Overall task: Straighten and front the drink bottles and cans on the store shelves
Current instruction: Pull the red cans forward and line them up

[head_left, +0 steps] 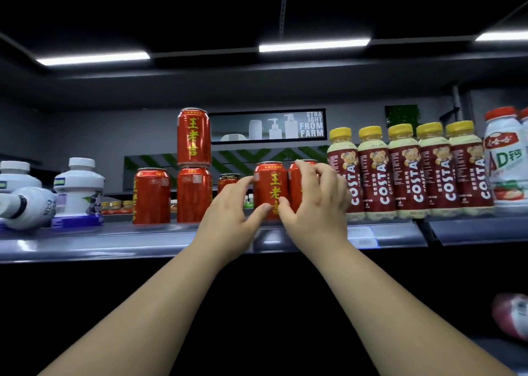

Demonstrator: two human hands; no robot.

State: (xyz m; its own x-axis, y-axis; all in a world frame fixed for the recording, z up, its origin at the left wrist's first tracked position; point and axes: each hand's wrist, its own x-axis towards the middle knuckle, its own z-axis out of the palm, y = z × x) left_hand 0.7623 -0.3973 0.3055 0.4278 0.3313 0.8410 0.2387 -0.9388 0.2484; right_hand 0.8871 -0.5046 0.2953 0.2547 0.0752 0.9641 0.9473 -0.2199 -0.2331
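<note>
Head view: both hands are up at the shelf edge [114, 241], working on a pair of red cans just left of the Costa coffee bottles [400, 172]. The left hand [231, 207] wraps the left flank of the front red can [270, 187], fingers curled behind it and thumb low on its face. This looks like a grip for turning it, and its yellow characters already face outward. The right hand [314, 201] holds the neighbouring red can [294, 181], fingers hooked over its rim and thumb at the seam between the two cans, probably to press them together and square them to the edge. That can's label is hidden behind the hand.

The Costa bottles stand upright in a tight row with their logos forward, so they seem finished, as does the AD calcium milk bottle [503, 158] beside them. To the left, one red can [194, 137] is stacked on a second one [194, 194], with another can [151, 195] beside the stack showing its label turned aside. Further left, a white bottle [28, 207] lies tipped against an upright white bottle [78, 190]. These probably need attention next.
</note>
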